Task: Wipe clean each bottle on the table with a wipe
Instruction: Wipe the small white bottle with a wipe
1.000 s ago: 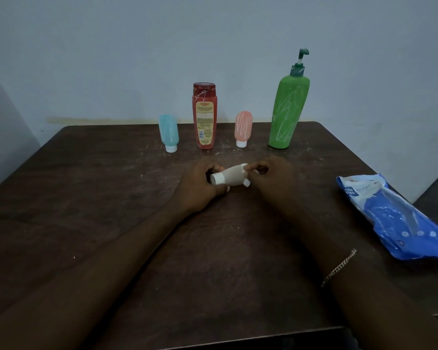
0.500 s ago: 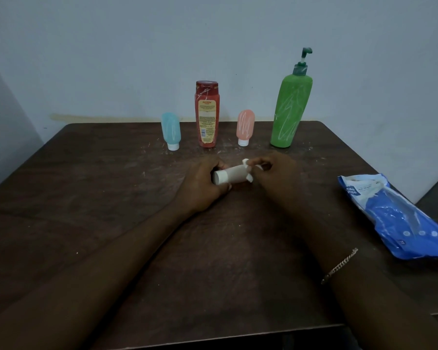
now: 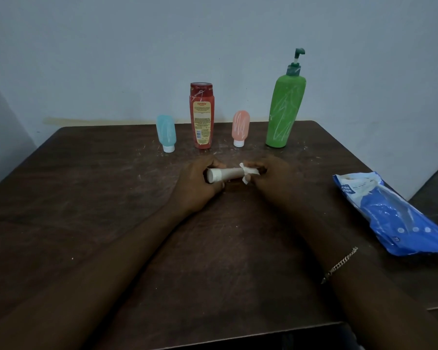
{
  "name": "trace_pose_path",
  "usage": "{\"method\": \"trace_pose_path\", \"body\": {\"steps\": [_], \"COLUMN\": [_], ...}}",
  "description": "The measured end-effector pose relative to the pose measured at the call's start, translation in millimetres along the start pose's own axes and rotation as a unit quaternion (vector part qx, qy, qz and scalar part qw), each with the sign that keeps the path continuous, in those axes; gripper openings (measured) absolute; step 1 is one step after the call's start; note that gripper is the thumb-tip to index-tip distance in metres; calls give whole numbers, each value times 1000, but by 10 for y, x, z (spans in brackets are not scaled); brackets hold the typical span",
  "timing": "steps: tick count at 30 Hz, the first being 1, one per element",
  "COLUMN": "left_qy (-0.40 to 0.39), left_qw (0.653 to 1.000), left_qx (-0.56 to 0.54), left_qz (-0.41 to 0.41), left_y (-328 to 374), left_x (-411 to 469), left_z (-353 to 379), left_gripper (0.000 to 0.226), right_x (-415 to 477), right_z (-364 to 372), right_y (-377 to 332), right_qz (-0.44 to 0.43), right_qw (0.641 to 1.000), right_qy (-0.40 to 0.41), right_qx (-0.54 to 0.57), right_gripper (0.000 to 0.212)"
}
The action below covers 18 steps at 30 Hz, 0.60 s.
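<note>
Left hand (image 3: 196,184) grips white bottle (image 3: 225,174); right hand (image 3: 276,181) – wipe (image 3: 248,171)

Five bottles (image 3: 166,133) (image 3: 201,117) (image 3: 240,127) (image 3: 285,109) (image 3: 228,173), one wipe (image 3: 248,170), one wipe pack (image 3: 395,215)

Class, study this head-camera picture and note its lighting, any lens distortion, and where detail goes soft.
Head view: dim, flat light with no hard shadows on the table; the wide-angle lens seems to tip the green pump bottle outward; the white bottle and wipe, held by the left hand and right hand, look soft; there is a faint sheen on the blue wipe pack.
</note>
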<state>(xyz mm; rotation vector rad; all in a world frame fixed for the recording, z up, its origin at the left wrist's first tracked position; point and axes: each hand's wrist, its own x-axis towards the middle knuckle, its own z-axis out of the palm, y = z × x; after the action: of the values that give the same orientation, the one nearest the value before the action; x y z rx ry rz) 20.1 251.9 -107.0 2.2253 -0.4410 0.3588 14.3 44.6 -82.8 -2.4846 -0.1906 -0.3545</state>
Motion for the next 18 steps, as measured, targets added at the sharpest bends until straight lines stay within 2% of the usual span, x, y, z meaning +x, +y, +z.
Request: {"method": "trace_pose_path", "body": {"steps": [6,12,18], "left_qy": [30,32,35], "left_qw": [997,995,996], "left_qx": [54,79,54], "left_qz": [37,60,58], "left_y": [82,103,95], "left_x": [-37,-58,-69], "left_z": [10,14,14], "left_gripper": [33,30,26], "right_x": [17,-131,-86], "right_z": [12,201,160], "right_y": [-189,-430,-320], "right_qz": [-47,-96,-79], "right_qw": [995,992,996], "right_qy": [-52,-5,2], "right_qx": [-78,-80,-46], "right_gripper": [37,32,29]}}
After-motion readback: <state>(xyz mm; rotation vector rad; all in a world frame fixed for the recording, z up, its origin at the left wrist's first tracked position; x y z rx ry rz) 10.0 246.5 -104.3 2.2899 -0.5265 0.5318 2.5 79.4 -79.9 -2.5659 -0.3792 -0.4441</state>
